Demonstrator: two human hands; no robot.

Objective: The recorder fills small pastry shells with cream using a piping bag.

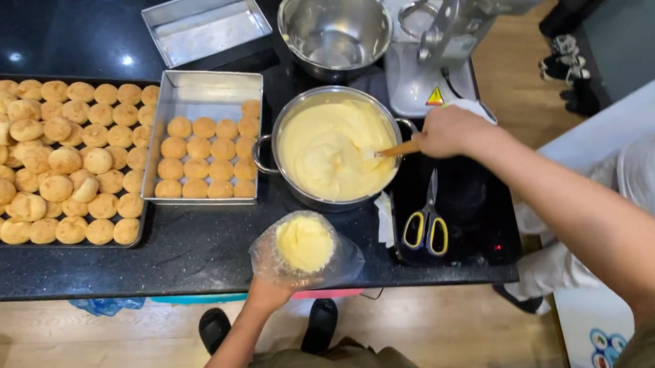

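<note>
Head view: the left hand (268, 292), at lower centre of the frame, is curled around a clear piping bag (305, 248) part-filled with yellow cream. The right hand (448, 131), right of centre, grips a wooden-handled spatula (393, 149) dipped in the cream pot (333, 148) on the dark tabletop (207, 245).
</note>
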